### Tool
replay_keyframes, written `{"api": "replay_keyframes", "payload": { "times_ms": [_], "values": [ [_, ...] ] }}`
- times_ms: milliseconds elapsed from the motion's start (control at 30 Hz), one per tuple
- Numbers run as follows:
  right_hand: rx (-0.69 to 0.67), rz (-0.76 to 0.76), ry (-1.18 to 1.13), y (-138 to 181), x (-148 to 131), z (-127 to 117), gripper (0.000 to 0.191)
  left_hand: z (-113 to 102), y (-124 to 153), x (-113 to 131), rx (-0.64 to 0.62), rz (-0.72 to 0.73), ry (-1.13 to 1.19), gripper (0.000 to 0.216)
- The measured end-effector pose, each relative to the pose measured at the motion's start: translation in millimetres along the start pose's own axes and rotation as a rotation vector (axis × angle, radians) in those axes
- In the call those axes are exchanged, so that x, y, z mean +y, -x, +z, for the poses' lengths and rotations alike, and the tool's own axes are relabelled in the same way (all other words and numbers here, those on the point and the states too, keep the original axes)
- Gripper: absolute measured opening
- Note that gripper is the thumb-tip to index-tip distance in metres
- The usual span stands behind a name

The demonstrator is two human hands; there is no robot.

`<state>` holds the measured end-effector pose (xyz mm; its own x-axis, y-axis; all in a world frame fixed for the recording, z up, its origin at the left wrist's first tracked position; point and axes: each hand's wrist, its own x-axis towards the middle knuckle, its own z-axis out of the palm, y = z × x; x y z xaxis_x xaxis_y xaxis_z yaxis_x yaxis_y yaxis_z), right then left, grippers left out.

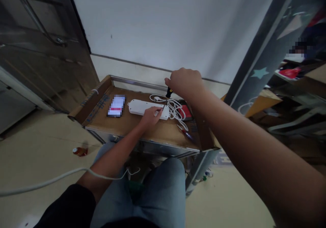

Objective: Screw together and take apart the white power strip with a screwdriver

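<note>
A white power strip [139,106] lies back side up on the brown cardboard-lined table [122,122], small dark screw holes showing along it. My right hand [187,80] is closed round the black and yellow handle of a screwdriver [168,92], held upright over the strip's right end. Its thin shaft slants down to the strip. My left hand [151,116] rests on the strip, thumb and finger pinched together close to the shaft's tip; what they hold is too small to make out. The strip's white cord [175,109] is coiled at the right.
A phone [116,106] with a lit screen lies left on the table. At right are a red and black object [185,112] and a pointed tool with a dark handle [187,135]. Raised cardboard edges border the table. A bottle [80,151] lies on the floor.
</note>
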<state>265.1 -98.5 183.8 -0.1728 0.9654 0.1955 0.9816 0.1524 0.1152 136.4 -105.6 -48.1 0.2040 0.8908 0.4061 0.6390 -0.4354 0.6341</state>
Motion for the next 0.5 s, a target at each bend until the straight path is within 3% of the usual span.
{"api": "replay_keyframes", "payload": {
  "times_ms": [200, 367, 500],
  "values": [
    [-0.145, -0.113, -0.020, -6, 14, -3, 0.044, -35, 1, -25, -0.037, -0.026, -0.255, 0.039],
    [-0.253, -0.313, -0.057, -6, 29, -12, 0.037, -29, 14, -28, -0.033, 0.000, -0.385, 0.048],
    [-0.287, -0.275, -0.049, 5, 27, -15, 0.040, -29, 14, -27, -0.043, 0.033, -0.427, 0.050]
  ]
}}
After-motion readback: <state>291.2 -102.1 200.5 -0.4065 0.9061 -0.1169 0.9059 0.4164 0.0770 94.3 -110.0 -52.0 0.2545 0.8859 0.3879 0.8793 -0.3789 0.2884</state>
